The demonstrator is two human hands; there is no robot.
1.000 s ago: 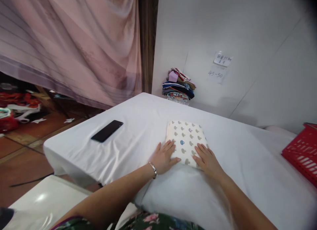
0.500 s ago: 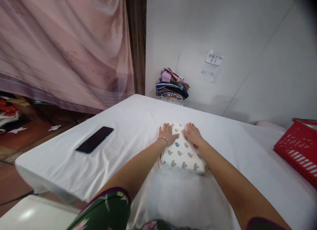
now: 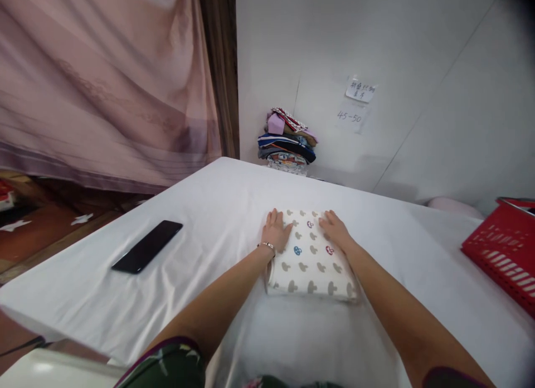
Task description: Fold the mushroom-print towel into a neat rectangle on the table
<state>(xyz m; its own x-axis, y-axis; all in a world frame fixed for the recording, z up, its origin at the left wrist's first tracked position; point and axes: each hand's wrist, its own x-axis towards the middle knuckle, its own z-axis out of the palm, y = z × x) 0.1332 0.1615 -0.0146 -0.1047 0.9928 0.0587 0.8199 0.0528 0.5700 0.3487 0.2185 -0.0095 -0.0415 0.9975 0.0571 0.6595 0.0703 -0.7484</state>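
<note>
A folded cream cloth point(image 3: 311, 260) printed with small grey, blue and red mushroom shapes lies in the middle of the white-covered table point(image 3: 217, 209). My left hand point(image 3: 276, 230), with a thin bracelet at the wrist, rests flat on the cloth's far left corner, fingers stretched out. On the far right part of the cloth lies my right hand point(image 3: 335, 230), also flat with the fingers apart. Both forearms run along the cloth's sides.
A black phone point(image 3: 147, 253) lies on the table to the left. A stack of folded clothes point(image 3: 287, 142) stands at the far edge against the wall. A red plastic basket point(image 3: 505, 248) sits at the right edge. A pink curtain point(image 3: 104, 81) hangs at the left.
Both hands slid from the cloth's near edge to its far edge, staying flat on it. The cloth now lies closer to me, and the view has shifted a little.
</note>
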